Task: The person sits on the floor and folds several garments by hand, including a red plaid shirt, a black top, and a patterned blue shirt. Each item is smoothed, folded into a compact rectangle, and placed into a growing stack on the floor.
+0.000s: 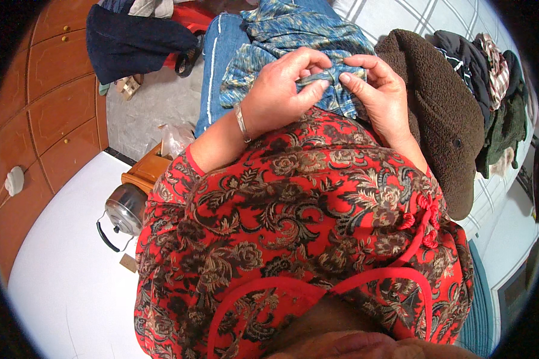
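Note:
A blue patterned garment point(296, 33) with yellowish flecks lies across my lap, over blue jeans point(222, 58) that have a frayed white seam. My left hand point(292, 83) pinches a narrow rolled edge of this cloth between thumb and fingers. Close beside it, my right hand point(377, 85) holds the same cloth, thumb and index finger meeting near a gathered fold. A silver bracelet circles my left wrist. What the curled fingers press underneath is hidden.
On the plaid-covered bed point(480, 202) at right lie a brown fleece garment point(440, 107) and several dark clothes point(471, 58). A metal kettle point(125, 208) stands left, near a wooden stool point(139, 172). Dark cloth point(134, 42) hangs before wooden drawers point(58, 58); a sandal point(128, 87) lies on the floor.

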Demonstrator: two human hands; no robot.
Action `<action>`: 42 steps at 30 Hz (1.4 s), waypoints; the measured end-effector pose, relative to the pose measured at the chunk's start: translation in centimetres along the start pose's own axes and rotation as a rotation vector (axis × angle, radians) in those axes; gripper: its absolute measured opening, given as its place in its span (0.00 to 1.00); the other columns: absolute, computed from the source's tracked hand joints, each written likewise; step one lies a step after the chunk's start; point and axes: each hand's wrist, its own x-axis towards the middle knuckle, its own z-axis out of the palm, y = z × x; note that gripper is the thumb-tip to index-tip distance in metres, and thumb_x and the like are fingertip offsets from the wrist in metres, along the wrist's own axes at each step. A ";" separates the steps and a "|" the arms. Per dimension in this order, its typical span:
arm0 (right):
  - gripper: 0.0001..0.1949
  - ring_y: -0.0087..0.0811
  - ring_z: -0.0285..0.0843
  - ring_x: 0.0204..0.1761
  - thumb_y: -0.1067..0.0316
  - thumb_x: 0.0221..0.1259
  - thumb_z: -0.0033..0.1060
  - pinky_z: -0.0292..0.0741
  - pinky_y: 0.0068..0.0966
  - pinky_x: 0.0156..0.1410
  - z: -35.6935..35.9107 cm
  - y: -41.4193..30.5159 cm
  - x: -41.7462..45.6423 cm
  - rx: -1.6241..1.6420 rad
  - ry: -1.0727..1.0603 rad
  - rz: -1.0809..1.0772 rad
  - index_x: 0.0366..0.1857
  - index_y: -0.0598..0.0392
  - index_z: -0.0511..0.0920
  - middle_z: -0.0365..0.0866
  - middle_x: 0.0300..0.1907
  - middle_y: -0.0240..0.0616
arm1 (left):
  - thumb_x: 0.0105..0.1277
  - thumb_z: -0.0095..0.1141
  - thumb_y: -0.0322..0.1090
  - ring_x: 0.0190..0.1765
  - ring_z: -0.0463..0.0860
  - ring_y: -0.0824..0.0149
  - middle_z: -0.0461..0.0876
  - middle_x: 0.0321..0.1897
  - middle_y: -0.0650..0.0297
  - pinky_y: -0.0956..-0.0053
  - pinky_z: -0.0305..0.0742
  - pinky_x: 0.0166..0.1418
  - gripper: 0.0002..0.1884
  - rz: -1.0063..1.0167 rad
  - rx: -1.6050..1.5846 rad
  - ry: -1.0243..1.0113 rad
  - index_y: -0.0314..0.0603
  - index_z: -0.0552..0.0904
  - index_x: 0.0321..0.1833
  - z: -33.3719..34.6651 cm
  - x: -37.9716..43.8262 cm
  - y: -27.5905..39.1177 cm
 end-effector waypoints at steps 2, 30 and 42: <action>0.12 0.15 0.78 0.41 0.77 0.61 0.69 0.76 0.15 0.47 0.2 0.2 -0.1 -0.072 0.015 -0.088 0.48 0.59 0.83 0.84 0.41 0.27 | 0.67 0.65 0.33 0.47 0.81 0.71 0.83 0.45 0.62 0.72 0.78 0.55 0.17 0.048 0.075 -0.022 0.37 0.79 0.56 0.1 0.1 0.4; 0.14 0.25 0.81 0.44 0.76 0.62 0.60 0.77 0.25 0.52 -5.4 3.2 4.9 -0.725 0.197 -0.115 0.51 0.59 0.82 0.85 0.40 0.34 | 0.66 0.62 0.29 0.42 0.82 0.57 0.81 0.35 0.58 0.67 0.78 0.49 0.05 0.291 0.158 -0.245 0.36 0.83 0.41 -0.4 0.4 -0.1; 0.19 0.44 0.83 0.33 0.81 0.40 0.60 0.80 0.34 0.39 -3.9 1.4 2.2 -0.928 0.177 -0.963 0.42 0.54 0.83 0.84 0.34 0.41 | 0.64 0.65 0.28 0.52 0.80 0.59 0.72 0.64 0.52 0.67 0.77 0.59 0.05 0.396 0.238 -0.128 0.37 0.84 0.41 -0.4 0.9 -0.5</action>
